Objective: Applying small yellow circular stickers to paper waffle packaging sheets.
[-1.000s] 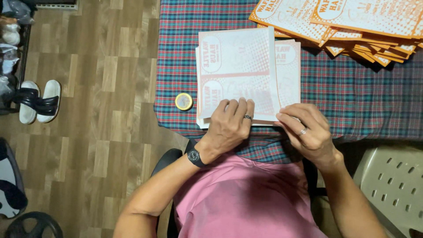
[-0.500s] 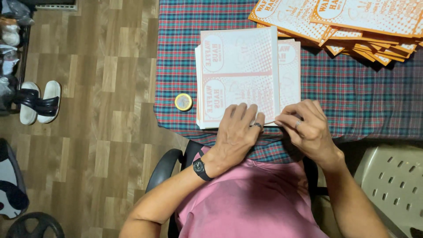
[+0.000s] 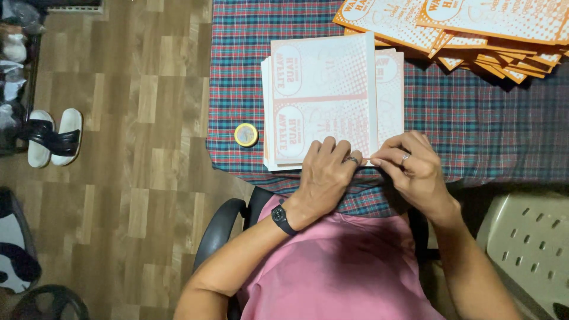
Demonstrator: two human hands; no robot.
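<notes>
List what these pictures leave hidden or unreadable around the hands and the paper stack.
- Head view: the near corner of the pale printed sheets is covered by the left hand and the right hand, so how the fingers grip the top sheet cannot be told.
- Head view: the number of sheets in the stack is too fine to count.
- Head view: the orange printed stack is cut off by the top and right edges.
- Head view: the small round tin is too small to identify.

A table [image 3: 474,148] covered by a plaid cloth carries a stack of pale printed sheets [image 3: 326,101] near its front edge, a small round tin [image 3: 246,134] just beside the stack, and an orange-printed pile [image 3: 474,29] farther back.
</notes>
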